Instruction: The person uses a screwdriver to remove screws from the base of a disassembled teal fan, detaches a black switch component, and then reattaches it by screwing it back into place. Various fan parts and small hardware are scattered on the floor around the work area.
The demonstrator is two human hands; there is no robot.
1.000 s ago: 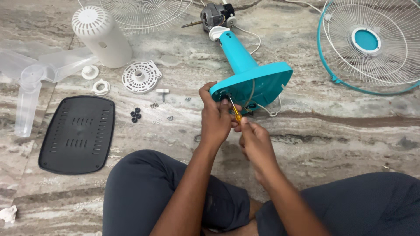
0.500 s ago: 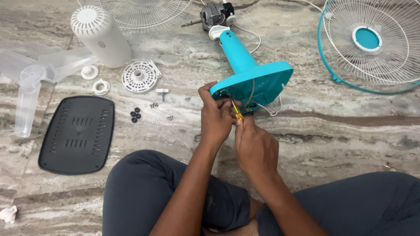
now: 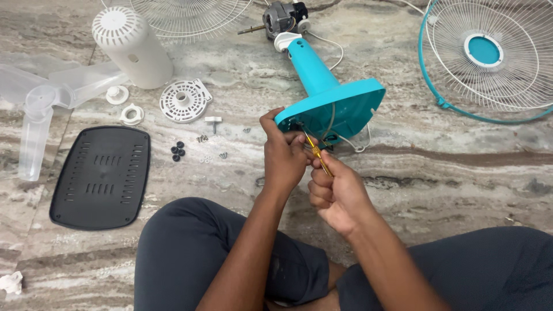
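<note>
Screwdriver (image 3: 317, 154) in right hand (image 3: 337, 193) (tip at turquoise fan base (image 3: 340, 106)).

Hands (image 3: 311, 173) with screwdriver (image 3: 317, 152) at turquoise fan base (image 3: 345, 103)

Fan base (image 3: 340, 103) centre, behind hands; base plate (image 3: 99, 175) left; fan grille (image 3: 489, 55) far right.
</note>
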